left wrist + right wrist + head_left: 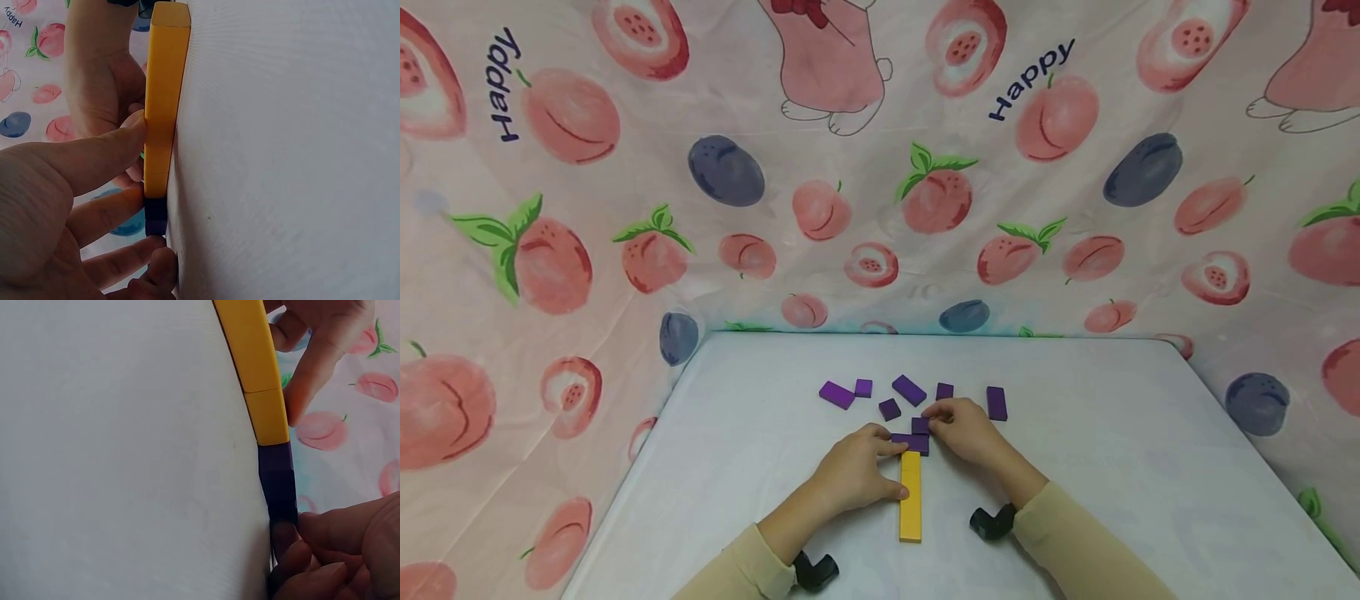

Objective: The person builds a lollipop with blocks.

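Note:
A yellow strip of blocks [910,512] lies lengthwise on the table, a seam [261,391] across it in the right wrist view. Against its far end lies a purple rectangular block [917,446] set crosswise, and a small purple block [920,426] sits just beyond that. My left hand [853,473] rests from the left side, its thumb touching the yellow strip and its fingers touching the crosswise purple block. From the right, my right hand [967,429] pinches the small purple block between thumb and fingers, which partly hide it.
Several loose purple blocks lie beyond the hands, among them a rectangle [837,395] at left, a tilted one [909,390] in the middle and an upright one [996,403] at right. The white table [760,392] meets a fruit-patterned cloth [880,208] behind it.

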A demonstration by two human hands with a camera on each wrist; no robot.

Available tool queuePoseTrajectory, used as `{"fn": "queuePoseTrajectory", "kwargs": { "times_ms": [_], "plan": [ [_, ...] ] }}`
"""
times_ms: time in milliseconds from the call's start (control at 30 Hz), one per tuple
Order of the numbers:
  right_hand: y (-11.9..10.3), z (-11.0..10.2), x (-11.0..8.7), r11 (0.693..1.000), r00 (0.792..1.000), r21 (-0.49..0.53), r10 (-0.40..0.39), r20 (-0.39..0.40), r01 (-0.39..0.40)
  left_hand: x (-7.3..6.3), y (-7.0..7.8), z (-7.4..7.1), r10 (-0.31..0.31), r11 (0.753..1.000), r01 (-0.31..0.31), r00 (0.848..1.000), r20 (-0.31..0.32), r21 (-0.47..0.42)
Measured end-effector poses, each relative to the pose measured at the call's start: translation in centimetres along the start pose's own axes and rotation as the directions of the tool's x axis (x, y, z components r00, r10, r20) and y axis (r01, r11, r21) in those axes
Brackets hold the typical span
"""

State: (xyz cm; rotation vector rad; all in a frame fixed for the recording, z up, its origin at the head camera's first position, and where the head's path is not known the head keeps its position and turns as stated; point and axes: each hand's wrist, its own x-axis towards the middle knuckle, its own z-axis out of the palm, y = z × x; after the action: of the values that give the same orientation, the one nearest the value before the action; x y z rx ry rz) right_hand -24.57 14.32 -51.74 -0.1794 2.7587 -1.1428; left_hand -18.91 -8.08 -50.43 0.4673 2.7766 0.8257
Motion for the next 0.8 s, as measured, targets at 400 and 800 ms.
{"fn": "queuePoseTrajectory", "kwargs": {
  "times_ms": [400,800],
  "plan": [
    [0.19,0.3,0.04,1.0,1.0,0.004,0.005,-0.02,-0.005,-0.06,-0.01,0.09,0.003,1.0,-0.003,1.0,0.004,0.001],
    [0.29,0.38,0.04,1.0,1.0,0.002,0.005,-0.023,-0.005,-0.2,0.11,-0.01,-0.001,1.0,0.001,1.0,0.002,-0.01]
  ]
}}
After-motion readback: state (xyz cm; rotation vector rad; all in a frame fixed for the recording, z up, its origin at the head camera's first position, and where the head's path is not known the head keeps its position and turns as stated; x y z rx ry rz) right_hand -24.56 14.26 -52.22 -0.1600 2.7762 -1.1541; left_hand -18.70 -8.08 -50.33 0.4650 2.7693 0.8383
